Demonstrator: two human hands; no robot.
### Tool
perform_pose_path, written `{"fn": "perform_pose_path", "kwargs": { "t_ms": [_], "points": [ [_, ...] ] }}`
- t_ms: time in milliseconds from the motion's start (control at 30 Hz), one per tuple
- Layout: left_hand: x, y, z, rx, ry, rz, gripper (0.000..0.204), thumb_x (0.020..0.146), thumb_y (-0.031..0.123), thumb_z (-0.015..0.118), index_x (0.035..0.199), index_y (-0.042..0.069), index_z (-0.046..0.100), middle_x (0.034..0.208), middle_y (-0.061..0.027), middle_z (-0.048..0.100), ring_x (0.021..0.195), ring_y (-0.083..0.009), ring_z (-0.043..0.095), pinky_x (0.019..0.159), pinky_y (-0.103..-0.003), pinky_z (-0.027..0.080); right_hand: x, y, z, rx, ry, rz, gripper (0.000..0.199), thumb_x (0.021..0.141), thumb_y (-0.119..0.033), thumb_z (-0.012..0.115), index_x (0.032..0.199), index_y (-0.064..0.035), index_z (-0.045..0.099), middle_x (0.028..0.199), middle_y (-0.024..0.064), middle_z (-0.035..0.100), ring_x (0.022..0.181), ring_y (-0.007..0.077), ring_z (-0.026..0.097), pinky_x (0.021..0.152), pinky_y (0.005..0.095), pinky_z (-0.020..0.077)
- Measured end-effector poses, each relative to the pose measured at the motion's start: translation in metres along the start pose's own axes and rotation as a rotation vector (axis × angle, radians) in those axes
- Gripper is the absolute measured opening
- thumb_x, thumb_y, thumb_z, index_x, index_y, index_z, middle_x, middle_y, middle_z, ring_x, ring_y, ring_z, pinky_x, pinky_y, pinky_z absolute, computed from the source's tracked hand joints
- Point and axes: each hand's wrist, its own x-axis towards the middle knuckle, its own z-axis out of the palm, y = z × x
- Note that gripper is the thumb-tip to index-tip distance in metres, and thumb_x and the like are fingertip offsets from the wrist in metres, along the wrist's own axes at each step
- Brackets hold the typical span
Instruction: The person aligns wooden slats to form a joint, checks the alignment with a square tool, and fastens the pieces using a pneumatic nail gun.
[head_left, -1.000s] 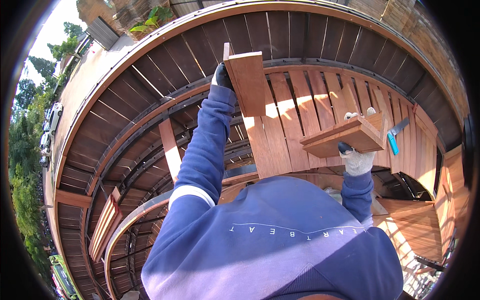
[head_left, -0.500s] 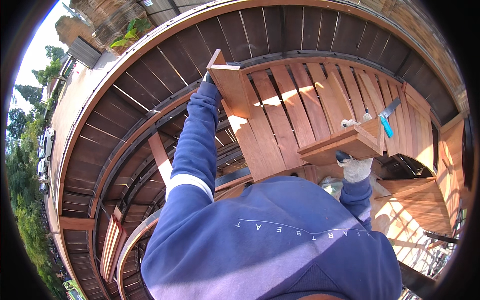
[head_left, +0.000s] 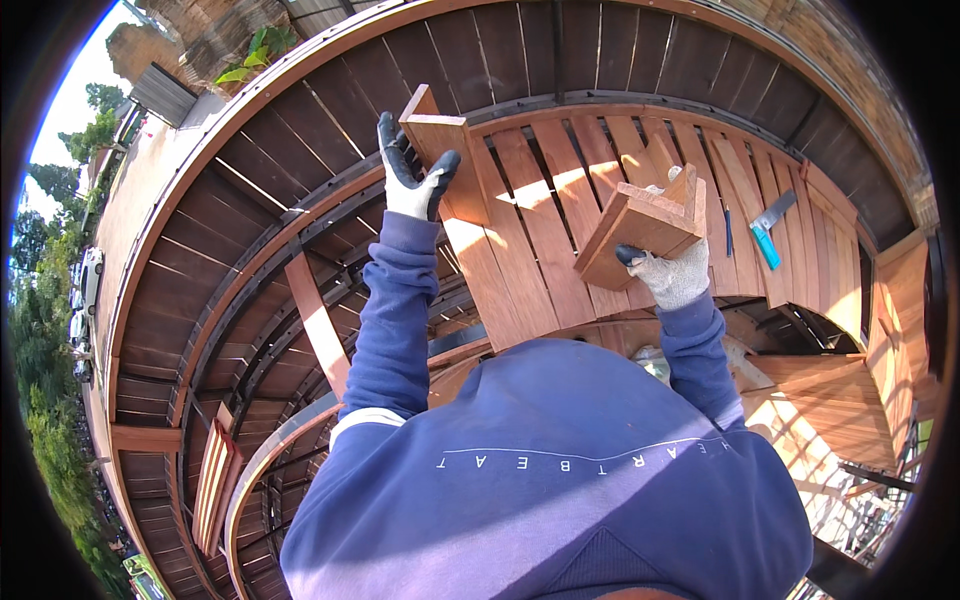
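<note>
Far to the left of my left hand, and nearer me, lies a stack of reddish strips [head_left: 215, 485]; a single board [head_left: 316, 315] slants between it and my sleeve, where a low swing of that arm could catch it. My left hand [head_left: 408, 185] is gloved and spread, thumb apart from the fingers, clasping nothing. Just to its right is an L-shaped wooden piece [head_left: 445, 150], by the left edge of the slatted platform [head_left: 520, 290]. My thumb overlaps its face; I can't tell whether they touch. With no visible grip on it, a knock from that thumb could topple it off the edge.

Well right of that hand, another joined wooden piece [head_left: 640, 230] is in my right hand [head_left: 677, 275], which is clamped on it, thumb on the near side and fingertips on the far one. I have it near one end, so its weight to the left of my grip could twist it loose, and bumping it could spoil the corner joint.

Just right of my right hand, a thin blue pencil [head_left: 728, 232] could roll into a gap if my cuff brushes it. Beyond that, the teal-handled square [head_left: 767, 245] could get knocked by an outward elbow.
</note>
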Motion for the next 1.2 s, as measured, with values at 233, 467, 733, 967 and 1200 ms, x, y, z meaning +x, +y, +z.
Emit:
{"fn": "perform_pose_path", "kwargs": {
  "t_ms": [233, 467, 733, 967, 1200],
  "points": [
    [-0.018, -0.009, 0.024, 0.247, 0.165, 0.007, 0.127, 0.061, 0.030, 0.092, 0.152, 0.005, 0.007, 0.151, -0.0203, 0.025, 0.140, -0.0308, 0.030, 0.115, -0.037, 0.029, 0.012, 0.018, 0.008, 0.002, -0.038, 0.046, 0.099, 0.058, -0.018, 0.093, 0.136, -0.0040, 0.034, 0.126, 0.0102, 0.053, 0.114, 0.0224, 0.059, 0.095, 0.0344, 0.0549],
    [-0.022, -0.013, 0.026, 0.394, 0.163, 0.002, 0.126, 0.060, 0.029, 0.092, 0.152, 0.003, 0.009, 0.151, -0.0185, 0.027, 0.138, -0.0276, 0.032, 0.115, -0.035, 0.029, 0.014, 0.021, 0.011, 0.082, -0.016, -0.009, 0.100, 0.060, -0.021, 0.092, 0.138, -0.0043, 0.032, 0.125, 0.0115, 0.054, 0.114, 0.0221, 0.059, 0.095, 0.0340, 0.0540],
    [-0.023, -0.023, 0.026, 0.356, 0.179, -0.042, 0.116, 0.063, 0.020, 0.092, 0.149, 0.003, 0.016, 0.140, -0.0146, 0.039, 0.125, -0.0227, 0.044, 0.104, -0.033, 0.043, 0.014, 0.020, 0.011, -0.065, 0.005, -0.044, 0.098, 0.064, -0.032, 0.090, 0.138, -0.0037, 0.032, 0.125, 0.0120, 0.054, 0.114, 0.0220, 0.059, 0.096, 0.0334, 0.0524],
    [-0.024, -0.027, 0.026, 0.438, 0.216, -0.080, 0.114, 0.063, 0.020, 0.092, 0.148, 0.003, 0.019, 0.139, -0.0152, 0.040, 0.127, -0.0253, 0.045, 0.105, -0.035, 0.042, 0.014, 0.017, 0.012, -0.128, 0.028, -0.054, 0.100, 0.064, -0.039, 0.089, 0.139, -0.0034, 0.033, 0.125, 0.0117, 0.054, 0.115, 0.0219, 0.057, 0.097, 0.0328, 0.0502],
    [-0.046, 0.011, 0.029, 0.501, 0.339, 0.285, 0.102, 0.073, 0.019, 0.085, 0.150, 0.005, 0.020, 0.144, -0.0179, 0.035, 0.135, -0.0284, 0.035, 0.113, -0.043, 0.029, 0.013, 0.022, 0.008, -0.101, 0.031, -0.092, 0.102, 0.062, -0.038, 0.090, 0.140, -0.0027, 0.034, 0.127, 0.0107, 0.052, 0.117, 0.0222, 0.055, 0.099, 0.0339, 0.0490]
  ]
}}
